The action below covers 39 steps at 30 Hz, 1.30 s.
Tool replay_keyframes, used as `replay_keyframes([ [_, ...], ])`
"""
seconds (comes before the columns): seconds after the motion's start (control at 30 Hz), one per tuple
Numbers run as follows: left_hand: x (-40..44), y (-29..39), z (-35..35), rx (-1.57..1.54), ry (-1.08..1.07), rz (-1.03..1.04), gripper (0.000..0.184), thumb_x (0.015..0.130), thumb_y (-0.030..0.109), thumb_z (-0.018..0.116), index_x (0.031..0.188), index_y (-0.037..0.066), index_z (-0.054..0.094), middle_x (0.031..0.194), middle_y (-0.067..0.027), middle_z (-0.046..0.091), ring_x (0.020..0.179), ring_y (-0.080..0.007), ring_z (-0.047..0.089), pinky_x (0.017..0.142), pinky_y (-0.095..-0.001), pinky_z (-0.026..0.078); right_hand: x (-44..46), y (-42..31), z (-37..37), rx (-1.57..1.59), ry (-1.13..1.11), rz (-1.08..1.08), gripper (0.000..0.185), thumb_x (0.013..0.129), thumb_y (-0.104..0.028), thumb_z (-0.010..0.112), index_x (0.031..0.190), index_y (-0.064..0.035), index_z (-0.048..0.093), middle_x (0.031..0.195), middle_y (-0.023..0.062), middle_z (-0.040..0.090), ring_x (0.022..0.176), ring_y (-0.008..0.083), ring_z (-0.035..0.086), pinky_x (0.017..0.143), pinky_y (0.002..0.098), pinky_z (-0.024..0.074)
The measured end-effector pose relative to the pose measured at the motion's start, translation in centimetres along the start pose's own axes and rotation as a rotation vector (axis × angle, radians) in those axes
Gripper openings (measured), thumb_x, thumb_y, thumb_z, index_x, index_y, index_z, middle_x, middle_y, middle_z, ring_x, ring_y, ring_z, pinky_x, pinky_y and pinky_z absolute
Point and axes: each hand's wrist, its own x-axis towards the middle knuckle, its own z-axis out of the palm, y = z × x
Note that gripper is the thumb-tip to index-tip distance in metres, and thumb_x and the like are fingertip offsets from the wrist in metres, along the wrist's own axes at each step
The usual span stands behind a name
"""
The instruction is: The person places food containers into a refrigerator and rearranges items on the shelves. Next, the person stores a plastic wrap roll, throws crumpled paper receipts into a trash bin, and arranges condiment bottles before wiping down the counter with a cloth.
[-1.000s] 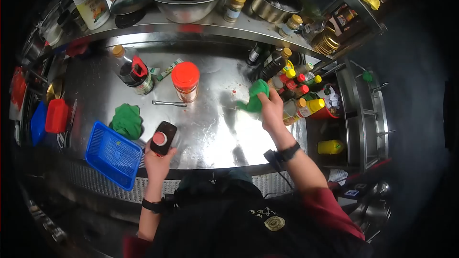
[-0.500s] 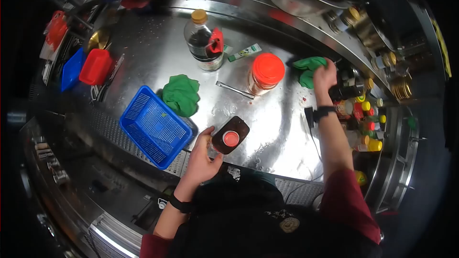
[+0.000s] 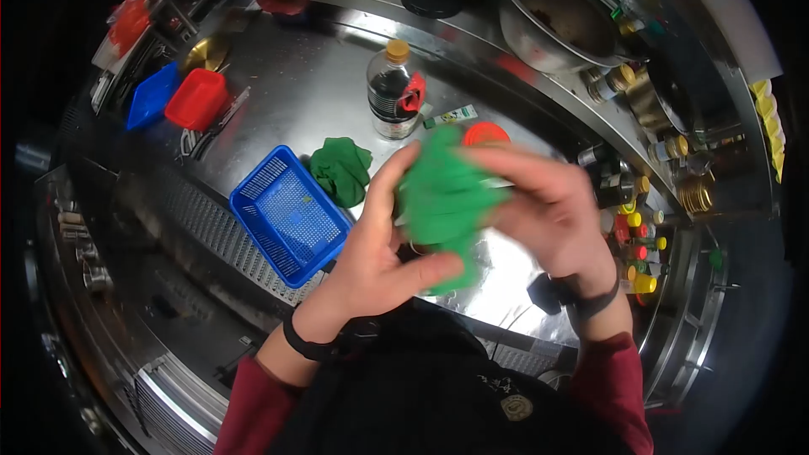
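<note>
A green cloth (image 3: 451, 198), blurred by motion, is bunched up between my two hands in front of my body. My right hand (image 3: 548, 215) grips its right side with curled fingers, also smeared by movement. On the other side, my left hand (image 3: 375, 253) curves around the dark bottle that it held a moment ago; the cloth now hides nearly all of that bottle. Beyond the hands, a red-lidded jar (image 3: 486, 134) is mostly covered. A large bottle of dark liquid (image 3: 393, 97) with a yellow cap stands farther back. A second green cloth (image 3: 340, 170) lies crumpled on the counter.
A blue basket (image 3: 291, 219) stands left of my hands, near the counter's front edge. Red (image 3: 196, 99) and blue (image 3: 153, 97) trays lie at the far left. A green-and-white tube (image 3: 451, 116) lies behind. Several sauce bottles (image 3: 636, 257) line the right side, below a large metal pot (image 3: 552, 21).
My right hand has brought the green cloth from the counter's right side to my left hand, over the dark bottle. The bottle has gone from plain view, and the camera view has shifted.
</note>
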Motion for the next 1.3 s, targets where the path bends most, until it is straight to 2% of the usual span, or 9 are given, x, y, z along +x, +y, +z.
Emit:
replay_keyframes([
  [0.07, -0.3, -0.3, -1.3, 0.028, -0.071, 0.092, 0.054, 0.080, -0.001, 0.063, 0.129, -0.001, 0.042, 0.126, -0.0137, 0.050, 0.113, -0.0256, 0.053, 0.093, -0.0384, 0.045, 3.1, 0.6, 0.3, 0.143, -0.080, 0.005, 0.046, 0.081, 0.009, 0.052, 0.127, 0.0006, 0.051, 0.114, 0.0114, 0.059, 0.097, 0.0164, 0.060, 0.082, 0.0283, 0.0506],
  [0.13, -2.8, -0.1, -4.3, -0.389, 0.204, -0.351, 0.053, 0.079, -0.004, 0.061, 0.128, -0.003, 0.041, 0.121, -0.0123, 0.054, 0.113, -0.0253, 0.053, 0.095, -0.0398, 0.043, 6.4, 3.0, -0.2, 0.250, -0.137, 0.029, 0.047, 0.083, 0.005, 0.050, 0.130, -0.0007, 0.048, 0.112, 0.0094, 0.060, 0.097, 0.0147, 0.060, 0.079, 0.0279, 0.0507],
  [0.33, -13.4, -2.9, -11.0, -0.378, 0.238, -0.336, 0.055, 0.081, 0.028, 0.063, 0.121, -0.006, 0.046, 0.108, -0.0139, 0.059, 0.095, -0.0219, 0.059, 0.084, -0.0323, 0.047, 12.3, 18.8, 5.4, -0.646, -0.697, 0.305, 0.066, 0.079, -0.013, 0.063, 0.136, 0.0016, 0.034, 0.117, 0.0201, 0.056, 0.101, 0.0284, 0.059, 0.089, 0.0349, 0.0476],
  [0.53, -18.0, -3.4, -10.4, -0.456, 0.418, -0.746, 0.059, 0.090, 0.044, 0.041, 0.110, -0.010, 0.055, 0.098, -0.0152, 0.062, 0.087, -0.0210, 0.062, 0.078, -0.0310, 0.048, 14.8, 28.3, 10.3, -0.908, -0.711, 0.003, 0.093, 0.069, -0.018, 0.073, 0.145, -0.0173, 0.019, 0.140, 0.0203, 0.035, 0.119, 0.0420, 0.045, 0.094, 0.0445, 0.0436],
  [0.67, -19.1, -5.9, -11.0, 0.038, 0.198, -0.622, 0.033, 0.086, 0.021, 0.049, 0.104, -0.004, 0.061, 0.100, -0.0124, 0.064, 0.084, -0.0208, 0.062, 0.077, -0.0295, 0.047, 15.1, 28.8, 11.4, -1.069, -0.827, 0.005, 0.076, 0.068, -0.018, 0.072, 0.135, -0.0151, 0.037, 0.130, 0.0204, 0.046, 0.112, 0.0422, 0.051, 0.092, 0.0450, 0.0454],
  [0.77, -16.3, -4.9, -10.2, 0.214, 0.085, -0.643, 0.034, 0.075, 0.007, 0.058, 0.109, 0.002, 0.057, 0.102, -0.0100, 0.063, 0.086, -0.0170, 0.061, 0.075, -0.0287, 0.047, 14.4, 27.0, 10.6, -0.977, -0.644, 0.175, 0.030, 0.072, -0.017, 0.061, 0.101, -0.0074, 0.062, 0.093, 0.0198, 0.065, 0.090, 0.0376, 0.062, 0.082, 0.0458, 0.0493],
  [1.03, -10.5, -9.2, -4.9, 0.593, -0.207, -0.408, 0.073, 0.062, 0.009, 0.075, 0.127, 0.001, 0.042, 0.117, -0.0195, 0.055, 0.105, -0.0284, 0.055, 0.086, -0.0328, 0.044, 6.5, 10.2, 2.3, -0.771, -0.148, 0.250, 0.044, 0.071, -0.018, 0.066, 0.112, -0.0051, 0.058, 0.100, 0.0178, 0.062, 0.093, 0.0356, 0.060, 0.081, 0.0407, 0.0478],
  [1.2, -8.6, -11.8, -1.9, 0.627, -0.145, -0.393, 0.098, 0.056, 0.020, 0.084, 0.136, -0.001, 0.031, 0.130, -0.0234, 0.045, 0.119, -0.0375, 0.046, 0.093, -0.0415, 0.043, -5.1, 5.6, -3.0, 0.021, 0.513, 0.280, 0.039, 0.081, 0.000, 0.063, 0.119, -0.0017, 0.054, 0.107, 0.0045, 0.063, 0.095, 0.0109, 0.059, 0.084, 0.0271, 0.0477],
  [1.3, -8.0, -12.6, -0.8, 0.505, -0.075, -0.414, 0.100, 0.052, 0.021, 0.087, 0.135, -0.001, 0.034, 0.130, -0.0213, 0.047, 0.117, -0.0341, 0.049, 0.090, -0.0397, 0.045, -8.1, 7.8, -7.1, -0.091, 0.821, 0.247, 0.037, 0.082, 0.001, 0.060, 0.119, -0.0011, 0.054, 0.106, 0.0052, 0.064, 0.091, 0.0114, 0.060, 0.080, 0.0258, 0.0483],
])
